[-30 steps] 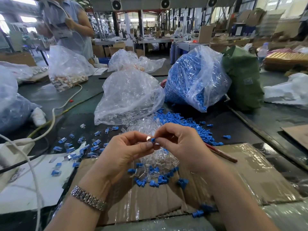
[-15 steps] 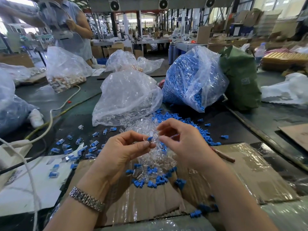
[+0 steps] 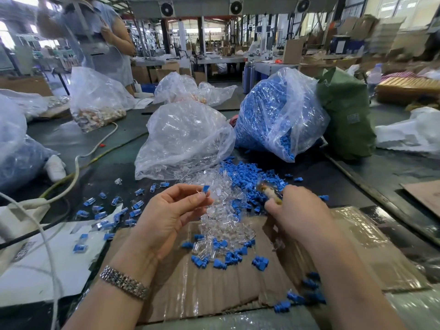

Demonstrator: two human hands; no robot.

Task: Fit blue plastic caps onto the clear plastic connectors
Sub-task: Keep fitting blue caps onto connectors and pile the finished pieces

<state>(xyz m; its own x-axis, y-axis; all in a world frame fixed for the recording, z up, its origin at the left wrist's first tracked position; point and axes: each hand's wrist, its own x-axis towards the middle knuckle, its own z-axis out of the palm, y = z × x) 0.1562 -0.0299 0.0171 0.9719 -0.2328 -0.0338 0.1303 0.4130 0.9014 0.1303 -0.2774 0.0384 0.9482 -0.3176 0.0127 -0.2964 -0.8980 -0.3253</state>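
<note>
My left hand (image 3: pixel 171 215) pinches a clear connector with a blue cap (image 3: pixel 205 189) at its fingertips, held above the table. My right hand (image 3: pixel 297 210) is apart from it to the right, blurred, its fingers curled round a thin stick (image 3: pixel 266 190) with a pale end. Between the hands lies a pile of clear connectors (image 3: pixel 223 220), with loose blue caps (image 3: pixel 247 184) behind it and more at its near edge. Several capped pieces (image 3: pixel 114 210) are scattered on the dark table to the left.
A clear bag of connectors (image 3: pixel 185 136) and a bag of blue caps (image 3: pixel 278 115) stand behind the piles, a green sack (image 3: pixel 345 115) beside them. Taped cardboard (image 3: pixel 357 246) lies under my arms. A white cable (image 3: pixel 76 167) runs at the left. A person (image 3: pixel 100 39) stands far left.
My hands have separated. The left keeps the capped connector; the right has swung right and taken hold of the stick that lay on the cardboard's edge.
</note>
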